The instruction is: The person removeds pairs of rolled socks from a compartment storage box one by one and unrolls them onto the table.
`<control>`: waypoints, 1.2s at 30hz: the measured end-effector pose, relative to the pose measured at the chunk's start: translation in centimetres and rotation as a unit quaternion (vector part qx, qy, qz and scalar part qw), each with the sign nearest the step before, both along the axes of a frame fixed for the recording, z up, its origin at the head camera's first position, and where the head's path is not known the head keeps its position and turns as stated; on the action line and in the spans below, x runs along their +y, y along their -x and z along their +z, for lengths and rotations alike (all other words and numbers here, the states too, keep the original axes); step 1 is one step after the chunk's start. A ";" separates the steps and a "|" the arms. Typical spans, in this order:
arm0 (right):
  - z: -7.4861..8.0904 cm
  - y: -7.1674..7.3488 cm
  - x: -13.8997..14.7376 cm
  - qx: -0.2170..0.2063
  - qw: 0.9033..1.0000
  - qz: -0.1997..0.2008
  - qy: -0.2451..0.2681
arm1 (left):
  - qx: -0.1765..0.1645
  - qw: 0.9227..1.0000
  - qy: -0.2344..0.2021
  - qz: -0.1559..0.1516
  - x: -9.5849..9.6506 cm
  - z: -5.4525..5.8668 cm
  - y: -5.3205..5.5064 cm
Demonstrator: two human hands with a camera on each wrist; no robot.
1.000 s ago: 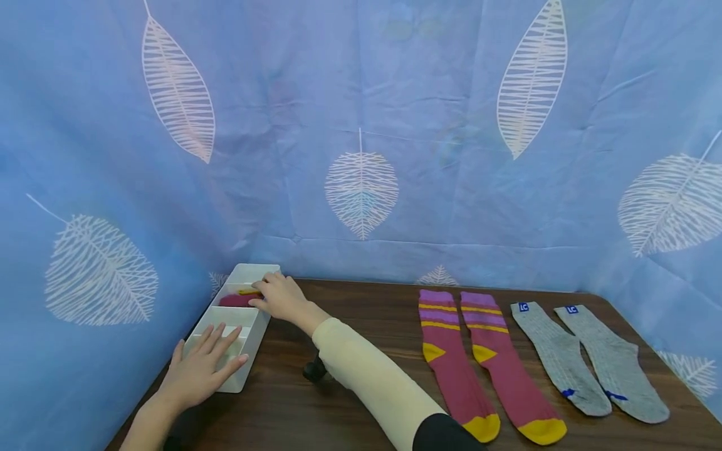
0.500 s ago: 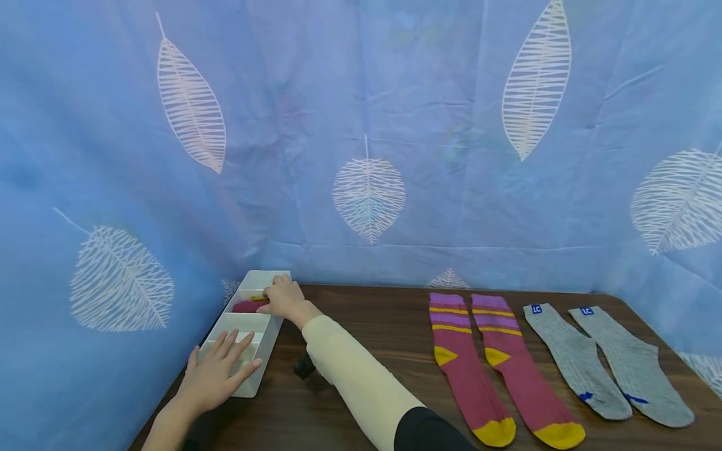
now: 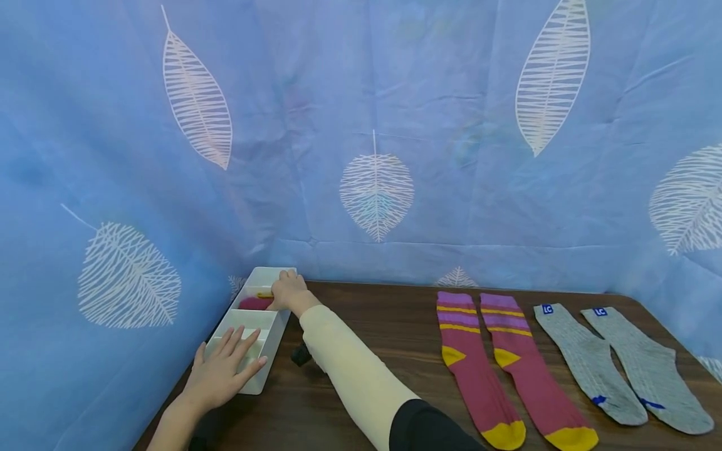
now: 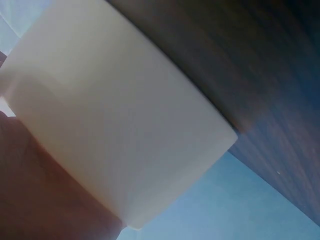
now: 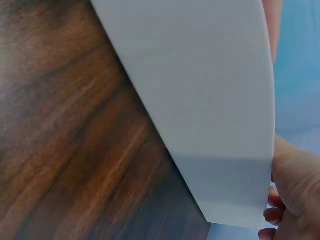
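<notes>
A long white divided box point(image 3: 276, 341) stands at the left of the table. Dark red cloth with a yellow edge point(image 3: 255, 304), like a folded sock, sits in one of its rear compartments. My right hand point(image 3: 290, 293) is at the box's right rim beside this cloth; its fingertips are hidden, so I cannot tell whether they pinch anything. My left hand point(image 3: 220, 376) rests over the near end with fingers straight and spread. Both wrist views mostly show the box's outer wall point(image 4: 115, 110), and the left hand point(image 5: 300, 185) appears at its far end in the right wrist view.
Two maroon socks point(image 3: 479, 391) with purple and yellow bands lie flat right of centre on the dark wooden table point(image 3: 361, 338). Two grey socks point(image 3: 589, 373) lie further right. A blue leaf-patterned cloth point(image 3: 282, 125) hangs close behind the box and table.
My right hand has shifted from over the dark red cloth to the box's right rim, its fingers bending more. The left hand keeps its place on the box. The head view has turned slightly left.
</notes>
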State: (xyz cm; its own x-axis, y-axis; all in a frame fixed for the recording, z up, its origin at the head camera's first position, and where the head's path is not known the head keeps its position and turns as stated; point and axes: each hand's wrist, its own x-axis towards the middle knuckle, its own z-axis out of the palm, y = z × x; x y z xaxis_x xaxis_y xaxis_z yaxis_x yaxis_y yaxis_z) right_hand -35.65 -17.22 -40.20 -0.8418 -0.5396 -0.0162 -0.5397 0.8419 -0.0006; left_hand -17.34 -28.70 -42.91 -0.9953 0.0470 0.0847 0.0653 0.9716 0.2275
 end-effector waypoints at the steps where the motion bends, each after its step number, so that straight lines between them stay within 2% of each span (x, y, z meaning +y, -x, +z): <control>1: 0.1 0.1 0.0 -0.006 1.000 -0.002 0.000 | 0.000 1.000 -0.001 0.000 0.0 0.1 0.0; 9: 0.2 0.4 -0.2 -0.041 0.999 -0.016 -0.019 | 0.003 1.000 -0.001 0.005 0.4 0.2 0.0; 20: 0.1 0.4 -0.2 -0.041 0.999 -0.007 0.006 | 0.000 1.000 0.001 0.007 0.1 0.2 0.0; 25: -0.8 0.9 -0.3 -0.043 0.998 -0.006 0.039 | -0.003 1.000 0.000 0.009 0.1 0.2 0.1; 30: -1.8 1.3 -0.1 -0.015 0.997 0.003 0.078 | 0.003 1.000 0.000 0.008 0.0 0.0 0.2; 36: -2.0 1.1 0.2 0.025 0.994 0.016 0.107 | -0.001 1.000 0.001 0.008 0.0 0.1 0.2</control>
